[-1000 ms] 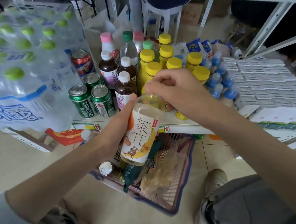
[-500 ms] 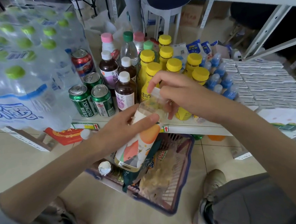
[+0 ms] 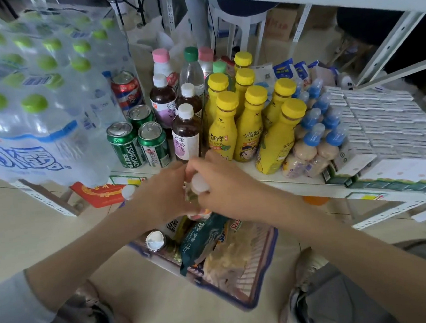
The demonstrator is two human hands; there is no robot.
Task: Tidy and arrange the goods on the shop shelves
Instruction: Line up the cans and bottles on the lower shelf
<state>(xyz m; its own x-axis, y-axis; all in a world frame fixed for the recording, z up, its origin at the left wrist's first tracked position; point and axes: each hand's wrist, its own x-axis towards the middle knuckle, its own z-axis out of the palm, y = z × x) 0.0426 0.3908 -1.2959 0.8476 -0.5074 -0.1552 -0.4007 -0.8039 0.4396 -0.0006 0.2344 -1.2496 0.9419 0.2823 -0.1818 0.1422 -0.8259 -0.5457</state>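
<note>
Both the left hand (image 3: 163, 193) and right hand (image 3: 227, 188) grip the bottle (image 3: 200, 185) between their fingers.

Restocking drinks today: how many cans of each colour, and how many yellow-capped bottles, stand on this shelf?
Green cans: 3
Red can: 1
Yellow-capped bottles: 7
Total: 11

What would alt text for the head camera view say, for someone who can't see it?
A person's left hand and right hand together grip a white-capped bottle above a shopping basket of snacks on the floor. Just beyond is a low shop shelf holding yellow-capped bottles, dark drinks, green cans and a shrink-wrapped water pack.
</note>
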